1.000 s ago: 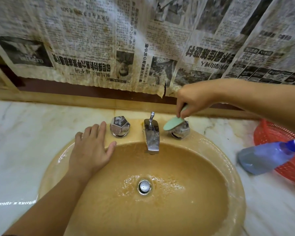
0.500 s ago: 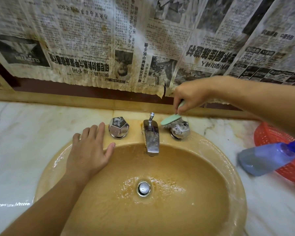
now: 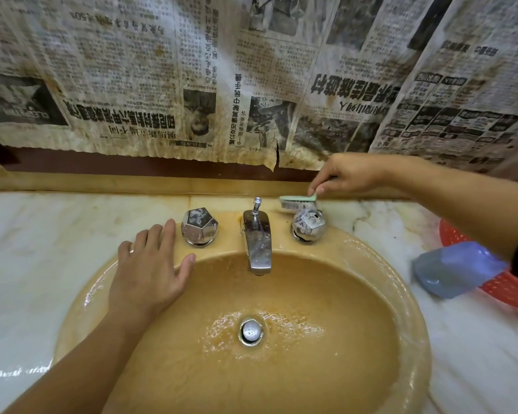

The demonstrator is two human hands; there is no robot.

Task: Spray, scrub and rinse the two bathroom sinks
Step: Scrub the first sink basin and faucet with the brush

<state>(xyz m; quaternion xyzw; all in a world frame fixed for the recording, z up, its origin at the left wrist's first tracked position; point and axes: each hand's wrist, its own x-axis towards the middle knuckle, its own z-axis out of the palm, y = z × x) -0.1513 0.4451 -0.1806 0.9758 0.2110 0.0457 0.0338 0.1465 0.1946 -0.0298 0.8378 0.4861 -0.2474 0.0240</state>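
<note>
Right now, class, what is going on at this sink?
A person is scrubbing a tan bathroom sink. The right hand holds a small green brush, bristles down, just behind the right tap knob. The left hand rests flat on the rim. A blue spray bottle lies on the counter, right.

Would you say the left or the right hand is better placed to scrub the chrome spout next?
Probably the right hand: it grips the green brush just behind the right knob, near the spout. The left hand lies flat on the sink rim, holding nothing.
</note>
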